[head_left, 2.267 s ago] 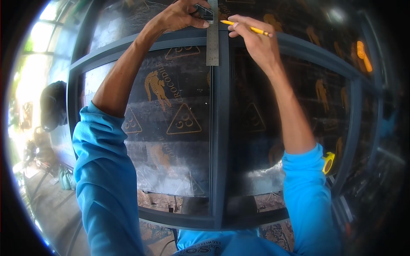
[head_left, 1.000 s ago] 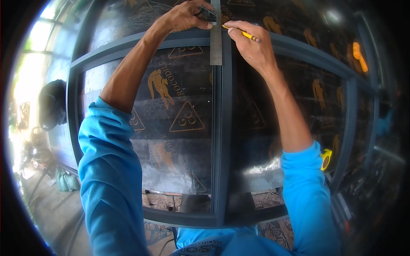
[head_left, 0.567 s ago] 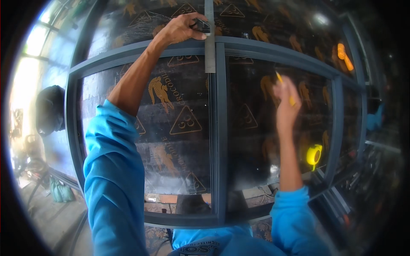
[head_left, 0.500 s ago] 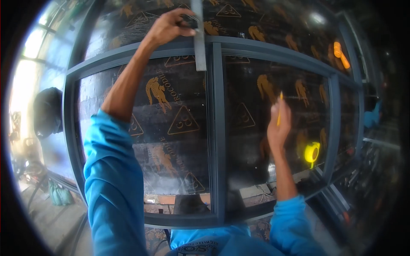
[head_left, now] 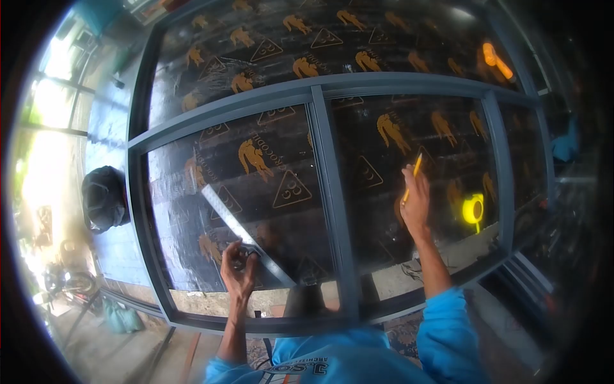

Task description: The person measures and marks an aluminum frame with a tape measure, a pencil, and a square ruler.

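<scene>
My left hand [head_left: 236, 272] is closed at the edge of a silver metal ruler [head_left: 224, 212], fingers and thumb curled in a pinch near its middle. The ruler slants over the left opening of a grey metal frame [head_left: 336, 192]. Something dark between thumb and fingers is too small to make out. My right hand [head_left: 417, 203] holds a yellow pencil [head_left: 417, 168], tip pointing away from me, above the right opening. Below and right of that hand lies a yellow tape measure [head_left: 472, 209] on the dark board [head_left: 384, 224] with gold crocodile prints.
An orange-handled tool [head_left: 497, 61] lies on the board at the far right. A dark rounded object [head_left: 105, 198] sits left of the frame, and a green bag [head_left: 121, 318] is on the floor. Grey bars [head_left: 521, 278] lie at the lower right.
My left hand has come down from the frame's middle bar toward me, bringing the ruler, which has turned from upright to slanted. The pencil stays in my right hand. The camera view has shifted.
</scene>
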`<state>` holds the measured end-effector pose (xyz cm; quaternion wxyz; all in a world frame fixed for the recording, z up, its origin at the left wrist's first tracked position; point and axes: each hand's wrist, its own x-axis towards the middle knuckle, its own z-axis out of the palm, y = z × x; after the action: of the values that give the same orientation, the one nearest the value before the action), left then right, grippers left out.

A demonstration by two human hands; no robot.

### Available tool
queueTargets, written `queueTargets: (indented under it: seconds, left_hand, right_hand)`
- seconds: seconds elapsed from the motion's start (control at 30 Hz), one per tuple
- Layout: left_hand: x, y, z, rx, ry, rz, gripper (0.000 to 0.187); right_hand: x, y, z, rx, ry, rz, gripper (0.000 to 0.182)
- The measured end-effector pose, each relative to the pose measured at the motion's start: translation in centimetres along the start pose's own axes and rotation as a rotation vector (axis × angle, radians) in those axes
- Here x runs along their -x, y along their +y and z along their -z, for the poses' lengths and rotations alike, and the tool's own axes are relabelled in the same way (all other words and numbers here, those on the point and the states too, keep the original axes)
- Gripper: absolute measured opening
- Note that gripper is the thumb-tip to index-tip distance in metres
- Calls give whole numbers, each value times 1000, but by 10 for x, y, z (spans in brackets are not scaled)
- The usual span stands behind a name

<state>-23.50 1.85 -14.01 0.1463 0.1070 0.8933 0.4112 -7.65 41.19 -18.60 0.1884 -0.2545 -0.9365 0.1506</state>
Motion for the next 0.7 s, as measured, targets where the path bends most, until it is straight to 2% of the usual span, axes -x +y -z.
queueTargets:
  seconds: [0.03,0.07,0.1,0.17,0.2,0.23,0.33,0.43,0.53,0.6,0.63,0.7]
  left_hand:
    - [12,-11,-4,14,72,-3,49]
    - [18,-16,-1,18,14,102,59]
    - [17,-13,-3,22,25,89,59]
    - [17,-3,-3,-334,270,-141,73]
    - [14,0,1,-239,321,-159,81]
    - [15,11,5,-74,388,-123,77]
    - [33,6,26,-254,350,-66,71]
    - [80,2,24,-369,489,-12,63]
    - [155,-8,15,-429,688,138,60]
    - [212,-23,-1,-455,809,340,63]
    - [245,-40,-10,-477,853,464,64]
    - [317,-84,-36,-470,683,620,60]
  right_hand:
    - [1,2,0,12,-13,-1,62]
    - [3,5,-4,30,12,8,62]
    - [2,5,-3,46,3,6,56]
    - [1,6,-7,14,55,9,46]
    - [-4,7,-6,8,73,18,46]
    - [1,5,-3,-1,57,3,44]
    - [0,10,-5,-44,81,3,43]
    - [7,16,-5,-159,100,-19,52]
    - [5,33,-5,-160,78,47,51]
    - [19,45,8,-226,-21,212,47]
    - [29,54,16,-235,-27,224,47]
    - [50,79,36,-394,-213,212,43]
